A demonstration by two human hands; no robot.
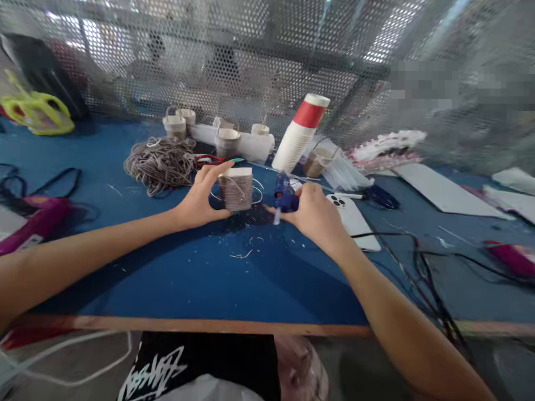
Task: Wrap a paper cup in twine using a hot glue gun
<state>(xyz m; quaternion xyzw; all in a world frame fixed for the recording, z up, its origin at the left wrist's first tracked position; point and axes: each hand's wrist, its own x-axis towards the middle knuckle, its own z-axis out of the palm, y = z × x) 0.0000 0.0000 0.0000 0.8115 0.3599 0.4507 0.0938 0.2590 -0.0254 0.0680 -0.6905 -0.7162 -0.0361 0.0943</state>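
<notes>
My left hand (203, 199) reaches in from the left, thumb and fingers curved around the side of a small paper cup (236, 192) wrapped in beige cord. A loose loop of cord stands out from the cup's right side. In my right hand (315, 214) is a blue hot glue gun (285, 195), a little right of the cup and apart from it. A pale, translucent piece points down at the gun's lower end. Part of the gun is hidden behind my fingers. A heap of grey-brown cord (161, 161) lies behind my left hand.
A leaning stack of paper cups (298, 133) and several cord-wrapped cups (228, 142) stand at the back. A white phone (355, 223), clear glue sticks (343, 170) and black cables (430, 289) lie right. A magenta tool (37, 223) lies left. Perforated metal (251, 72) closes the rear.
</notes>
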